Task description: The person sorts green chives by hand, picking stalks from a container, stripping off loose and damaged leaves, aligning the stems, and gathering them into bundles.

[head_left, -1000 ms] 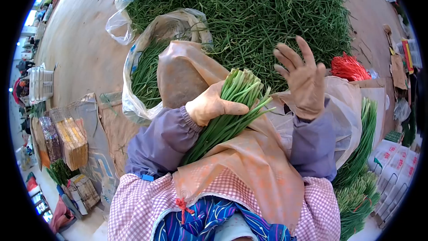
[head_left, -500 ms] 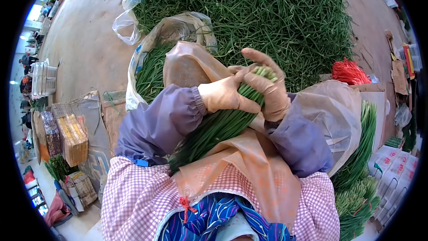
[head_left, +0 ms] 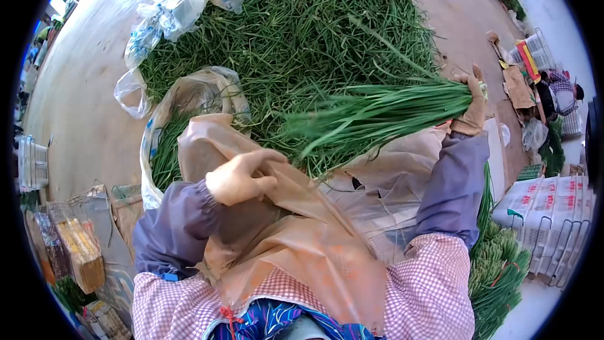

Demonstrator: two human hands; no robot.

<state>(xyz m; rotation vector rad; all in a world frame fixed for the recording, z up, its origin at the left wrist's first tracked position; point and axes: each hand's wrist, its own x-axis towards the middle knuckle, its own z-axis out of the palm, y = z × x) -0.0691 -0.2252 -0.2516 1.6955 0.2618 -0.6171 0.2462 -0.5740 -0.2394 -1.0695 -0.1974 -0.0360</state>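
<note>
A bundle of long green stalks [head_left: 390, 108] stretches leftward from my right hand [head_left: 472, 102], which is closed around its pale cut ends at the right. The leafy ends fan out, blurred, over the big heap of loose green stalks [head_left: 314, 31]. My left hand [head_left: 245, 176], in a pale glove, holds nothing; its fingers are apart and bent over the tan plastic apron [head_left: 302, 245] on my lap. Beside my left knee, a clear plastic bag [head_left: 148, 170] lies open with more green stalks inside.
Tied green bundles [head_left: 497, 277] lie at my right side, near white packages [head_left: 541, 204] and wire baskets. Cardboard boxes [head_left: 82, 252] stand at the left. Crumpled clear plastic [head_left: 182, 0] borders the heap. A person [head_left: 559, 94] is at the far right.
My right hand has swung to the right with the bundle, which now points left. My left hand has let go of it and moved down-left. The view has shifted.
</note>
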